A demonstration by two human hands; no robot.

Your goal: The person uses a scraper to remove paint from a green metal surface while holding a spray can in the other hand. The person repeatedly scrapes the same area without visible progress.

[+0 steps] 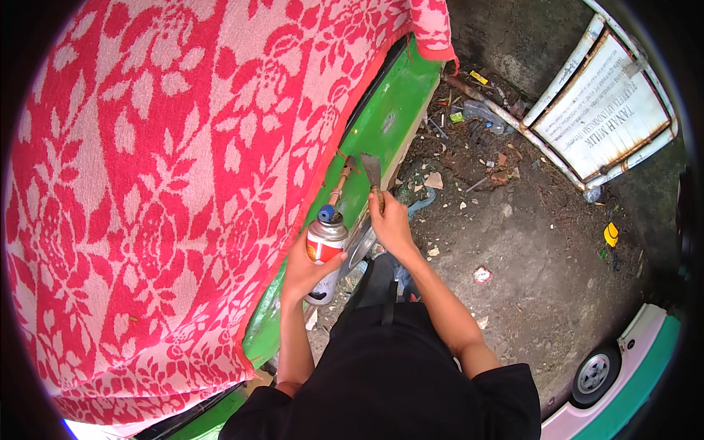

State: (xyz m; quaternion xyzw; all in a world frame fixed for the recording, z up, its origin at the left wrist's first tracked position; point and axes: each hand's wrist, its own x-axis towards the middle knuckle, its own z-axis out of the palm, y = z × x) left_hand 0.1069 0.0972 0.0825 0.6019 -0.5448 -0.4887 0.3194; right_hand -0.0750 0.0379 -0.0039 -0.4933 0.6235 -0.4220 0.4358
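Observation:
My left hand (297, 268) is wrapped round a gas canister (320, 292) with a blow torch head (338, 189) on top. The torch's metal nozzle points away from me, over a green painted panel (378, 132). In my right hand (393, 226) is a scraper (372, 172), gripped by its handle. Its flat blade lies over the green panel, just right of the nozzle tip; whether it touches the paint I cannot tell. No flame can be made out. A red and pink floral cloth (183, 183) drapes over the surface left of the panel.
Dirt, stone chips and litter cover the ground (506, 235) at the right. A rusty-framed white sign (605, 106) leans at the far right, near a crumpled clear plastic bottle (488, 117). At the lower right stands a pink and teal car (638, 367).

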